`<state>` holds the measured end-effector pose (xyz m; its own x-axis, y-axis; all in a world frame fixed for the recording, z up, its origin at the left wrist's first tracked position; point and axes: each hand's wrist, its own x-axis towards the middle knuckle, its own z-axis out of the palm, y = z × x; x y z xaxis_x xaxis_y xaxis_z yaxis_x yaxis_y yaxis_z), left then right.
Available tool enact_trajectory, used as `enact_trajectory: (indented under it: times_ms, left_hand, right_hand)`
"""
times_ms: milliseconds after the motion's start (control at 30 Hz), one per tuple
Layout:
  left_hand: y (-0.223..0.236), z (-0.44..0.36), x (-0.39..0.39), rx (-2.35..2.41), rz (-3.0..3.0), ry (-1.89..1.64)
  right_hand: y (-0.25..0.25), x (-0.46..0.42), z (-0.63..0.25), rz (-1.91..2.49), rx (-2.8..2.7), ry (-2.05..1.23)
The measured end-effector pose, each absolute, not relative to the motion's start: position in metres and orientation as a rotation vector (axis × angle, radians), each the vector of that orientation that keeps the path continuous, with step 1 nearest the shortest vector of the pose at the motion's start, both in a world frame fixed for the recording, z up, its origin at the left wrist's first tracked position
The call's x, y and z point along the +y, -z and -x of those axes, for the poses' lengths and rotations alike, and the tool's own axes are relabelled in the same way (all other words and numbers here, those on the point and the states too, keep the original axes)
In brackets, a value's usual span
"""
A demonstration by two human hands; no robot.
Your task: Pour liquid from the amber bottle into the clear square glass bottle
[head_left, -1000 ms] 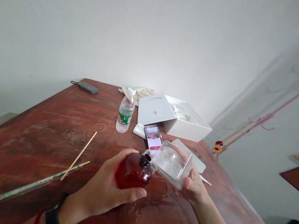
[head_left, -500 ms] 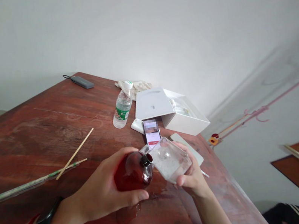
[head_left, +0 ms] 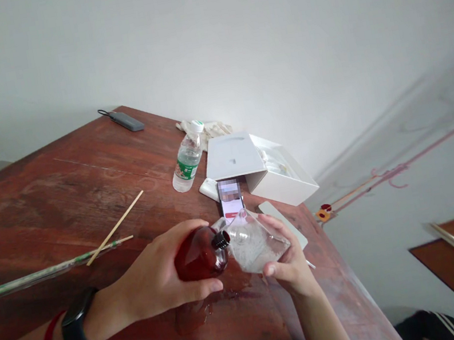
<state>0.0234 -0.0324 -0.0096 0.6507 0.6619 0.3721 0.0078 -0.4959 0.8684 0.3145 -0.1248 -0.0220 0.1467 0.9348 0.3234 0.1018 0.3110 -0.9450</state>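
My left hand [head_left: 157, 274] is wrapped round a rounded bottle [head_left: 197, 253] of dark red liquid, its black threaded neck uncapped and tilted to the right. My right hand [head_left: 287, 255] grips a clear, square-sided container [head_left: 255, 246] with whitish, frosty-looking contents. The bottle's mouth is right beside the container's left side. I cannot make out whether liquid passes between them. A small wet patch [head_left: 199, 314] shines on the wood below my hands.
Beyond my hands lie a lit phone [head_left: 232, 207], an open white box [head_left: 285, 183] and an upright water bottle [head_left: 188, 159]. Chopsticks [head_left: 115, 228] and a wrapped pair [head_left: 44, 276] lie left. A grey device [head_left: 127, 120] rests at the table's [head_left: 42, 212] far corner.
The container in my right hand has turned and tipped a little. The red bottle and my left hand have shifted slightly up and right, with the neck still close to the container.
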Motion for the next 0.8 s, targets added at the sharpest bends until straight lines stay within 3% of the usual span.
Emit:
enact_trajectory:
  times_ms: [800]
  left_hand:
    - [0.014, -0.025, -0.034, 0.677, -2.176, -0.864]
  right_hand:
    - [0.01, -0.127, -0.308, 1.128, -1.322, -0.834]
